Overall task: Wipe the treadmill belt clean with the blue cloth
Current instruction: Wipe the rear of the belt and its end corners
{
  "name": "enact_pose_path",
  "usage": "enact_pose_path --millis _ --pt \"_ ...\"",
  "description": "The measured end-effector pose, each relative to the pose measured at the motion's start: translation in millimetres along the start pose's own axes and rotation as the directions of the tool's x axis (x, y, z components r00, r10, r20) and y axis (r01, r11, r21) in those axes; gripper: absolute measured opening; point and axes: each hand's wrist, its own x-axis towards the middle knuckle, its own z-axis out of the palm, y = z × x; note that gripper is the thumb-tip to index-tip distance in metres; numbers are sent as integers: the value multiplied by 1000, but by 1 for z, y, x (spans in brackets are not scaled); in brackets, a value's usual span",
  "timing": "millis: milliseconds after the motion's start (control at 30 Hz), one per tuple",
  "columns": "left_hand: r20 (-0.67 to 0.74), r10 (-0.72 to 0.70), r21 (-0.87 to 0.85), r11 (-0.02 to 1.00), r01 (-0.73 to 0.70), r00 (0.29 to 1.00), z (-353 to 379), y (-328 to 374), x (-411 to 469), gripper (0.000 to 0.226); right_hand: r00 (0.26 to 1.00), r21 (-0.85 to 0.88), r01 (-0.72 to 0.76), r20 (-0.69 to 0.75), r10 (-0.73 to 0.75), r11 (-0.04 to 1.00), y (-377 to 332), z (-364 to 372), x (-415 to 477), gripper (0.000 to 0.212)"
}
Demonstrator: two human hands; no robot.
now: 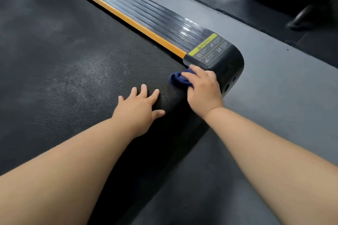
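**Q:** Where is the blue cloth (pixel 180 79)?
**A:** It is bunched under the right hand (pixel 203 89), whose fingers curl over it and press it onto the treadmill belt (pixel 73 71) at its near corner, just beside the end cap (pixel 226 64).
**Q:** Why bunched?
**A:** Probably to make a firm pad that reaches the seam where dirt collects.
**Q:** And the left hand (pixel 139 104)?
**A:** It lies flat on the belt, fingers spread, near the cloth. It likely braces the person and steadies the belt.

Black dimpled belt (pixel 76 71), orange strip (pixel 128 21), dark ribbed rail (pixel 155 14), navy cloth (pixel 180 79), yellow-banded label (pixel 210 48), seemingly grey floor (pixel 274 87).
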Motion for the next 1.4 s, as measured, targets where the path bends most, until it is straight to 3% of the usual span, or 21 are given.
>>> enact_pose_path --millis 100,200,267,300,367,400,433,467,500,567,667,700,833,867,967,1000,1100,1200,1267,1333,1400 --pt "12 -8 5 1000 8 1000 -1 1 3 68 984 135 -164 -49 172 977 -27 5 -6 44" --pt "24 -8 14 1000 8 1000 -3 2 2 69 985 255 -129 -80 154 958 -41 7 -37 43" --pt "34 -13 15 1000 12 999 -5 2 2 68 960 381 -198 -109 257 903 -33 5 -53 38" --pt "33 -18 10 1000 17 999 -5 2 2 68 905 469 -305 -126 405 829 -26 3 -54 32" --pt "20 -21 -11 1000 21 1000 -3 3 2 67 653 624 -558 -77 753 547 -12 -2 -48 13" --pt "11 -21 -14 1000 22 1000 -2 4 1 67 521 675 -624 -14 853 393 -4 -2 -43 9" --pt "5 -22 -11 1000 22 1000 -2 4 1 67 444 712 -645 52 895 279 2 -1 -38 14" --pt "4 -26 -10 1000 26 1000 -1 4 1 67 429 748 -629 106 897 212 6 0 -33 15" --pt "1 -31 -9 999 31 1000 -1 4 2 67 437 766 -616 141 888 182 4 0 -28 14" --pt "-12 -43 -12 999 43 999 -2 2 3 67 487 764 -604 131 864 224 -7 4 -25 12" --pt "-14 -69 -51 996 68 998 -2 3 2 67 681 720 -501 -14 732 481 -35 18 -46 4" --pt "-20 -73 -58 996 72 997 0 3 2 67 723 692 -472 -53 689 547 -41 21 -55 10" --pt "-11 -80 -87 993 79 997 -2 5 -1 67 795 707 -394 -58 604 587 -32 13 -62 22" --pt "-9 -81 -93 992 79 997 -2 6 -1 67 775 721 -398 -65 629 566 -22 10 -60 23" --pt "-28 -90 -111 990 87 996 -6 7 0 67 530 765 -550 9 848 335 2 3 -35 20" --pt "-25 -97 -121 988 93 995 -7 8 -1 68 493 745 -598 50 869 296 4 4 -31 22" --pt "-10 -113 -143 984 110 994 -7 8 -3 67 587 677 -616 53 808 404 -12 12 -40 19" --pt "-16 -124 -148 982 120 992 -6 8 -4 67 724 682 -487 -35 689 546 -37 17 -67 17" --pt "-24 -128 -154 980 123 991 -4 10 -4 67 784 704 -434 -14 621 563 -51 21 -87 18" --pt "-20 -152 -143 979 148 988 -4 14 -3 66 801 739 -435 57 596 514 -54 17 -94 20" --pt "-6 -173 -98 980 171 985 -4 22 -4 63 751 754 -435 2 661 492 -36 16 -85 24"
